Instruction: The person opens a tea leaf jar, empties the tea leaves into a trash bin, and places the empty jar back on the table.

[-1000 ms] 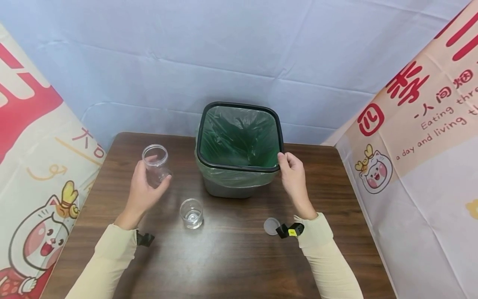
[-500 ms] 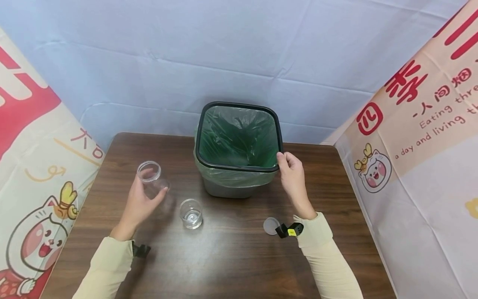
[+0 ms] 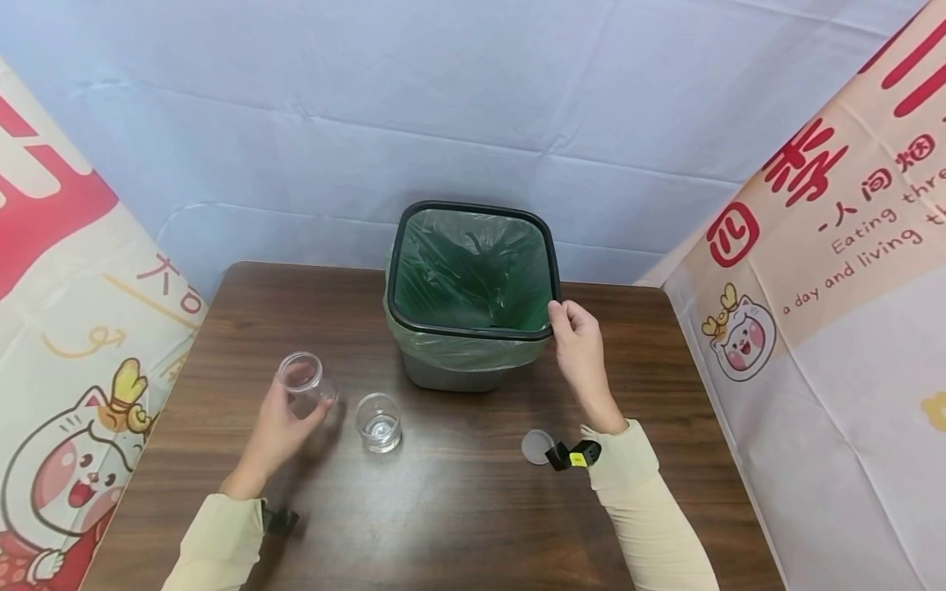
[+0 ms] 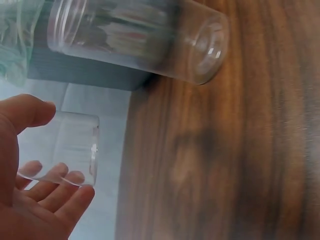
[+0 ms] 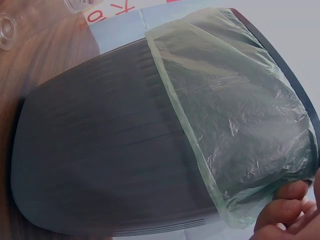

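Note:
My left hand point(image 3: 275, 431) holds a clear plastic jar point(image 3: 303, 384), lidless and mouth up, over the table's left side. In the left wrist view its thumb and fingers wrap the jar point(image 4: 75, 142) from both sides. A second clear jar point(image 3: 379, 423) stands just to the right of that hand. At the back middle is a grey trash bin point(image 3: 451, 379) with a black rim point(image 3: 473, 332) and a green bag point(image 3: 473, 353) folded over it. My right hand point(image 3: 581, 349) pinches the bin's front right corner; the right wrist view shows its fingers point(image 5: 287, 210) at the bag's edge.
A round translucent lid point(image 3: 536, 447) lies on the brown wooden table point(image 3: 443, 509), near the right wrist's black camera point(image 3: 576, 454). A pale blue cloth wall point(image 3: 332, 148) rises behind the bin. Printed cloth panels point(image 3: 828, 345) flank both sides.
My left hand has lowered the jar and brought it nearer the front of the table, closer beside the standing jar. The right hand keeps its place on the bin's corner.

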Demonstrator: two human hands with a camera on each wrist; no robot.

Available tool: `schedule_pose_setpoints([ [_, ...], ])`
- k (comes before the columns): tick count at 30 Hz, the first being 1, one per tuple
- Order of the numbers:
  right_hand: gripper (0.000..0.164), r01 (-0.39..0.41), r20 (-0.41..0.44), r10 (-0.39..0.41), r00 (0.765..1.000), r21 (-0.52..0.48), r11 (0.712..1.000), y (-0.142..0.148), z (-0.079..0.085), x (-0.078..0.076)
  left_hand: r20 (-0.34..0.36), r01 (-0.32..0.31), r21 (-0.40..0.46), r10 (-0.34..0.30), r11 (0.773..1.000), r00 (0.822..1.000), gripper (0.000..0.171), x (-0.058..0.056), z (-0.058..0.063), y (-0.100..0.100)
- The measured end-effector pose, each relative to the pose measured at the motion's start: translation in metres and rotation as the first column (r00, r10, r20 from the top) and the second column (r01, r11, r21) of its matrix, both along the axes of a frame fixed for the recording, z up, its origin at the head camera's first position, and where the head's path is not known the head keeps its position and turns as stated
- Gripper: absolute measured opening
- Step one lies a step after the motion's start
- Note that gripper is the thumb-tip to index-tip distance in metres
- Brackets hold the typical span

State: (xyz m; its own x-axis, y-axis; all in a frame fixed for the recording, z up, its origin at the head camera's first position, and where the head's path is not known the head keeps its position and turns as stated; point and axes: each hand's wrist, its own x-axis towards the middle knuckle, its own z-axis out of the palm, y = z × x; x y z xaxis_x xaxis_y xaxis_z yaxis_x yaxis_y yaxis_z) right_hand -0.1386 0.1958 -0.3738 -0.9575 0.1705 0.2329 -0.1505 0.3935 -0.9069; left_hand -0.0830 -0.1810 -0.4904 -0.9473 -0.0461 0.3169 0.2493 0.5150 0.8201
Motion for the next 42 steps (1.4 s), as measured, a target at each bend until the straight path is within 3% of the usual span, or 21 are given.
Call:
schedule_pose_setpoints([
  [4,0.041,-0.004,0.000,0.004,1.000,-0.002,1.000,0.000,0.000,0.000,0.021,0.009,-0.004,-0.009,1.000,1.000,0.061,0.005,-0.006,0.001],
  [11,0.041,0.002,0.005,-0.002,1.000,-0.009,1.000,-0.001,-0.001,0.000,0.057,0.002,0.011,-0.002,1.000,0.998,0.065,0.002,-0.057,-0.012],
  [26,0.041,0.006,0.015,-0.006,1.000,0.000,1.000,0.000,0.001,0.001,0.087,-0.003,-0.054,0.008,0.999,0.996,0.066,0.010,-0.067,-0.012],
  [42,0.040,0.013,0.018,-0.013,1.000,0.003,1.000,-0.002,0.004,0.003,0.083,0.003,-0.048,0.001,0.999,0.997,0.067,0.015,-0.078,-0.010],
])
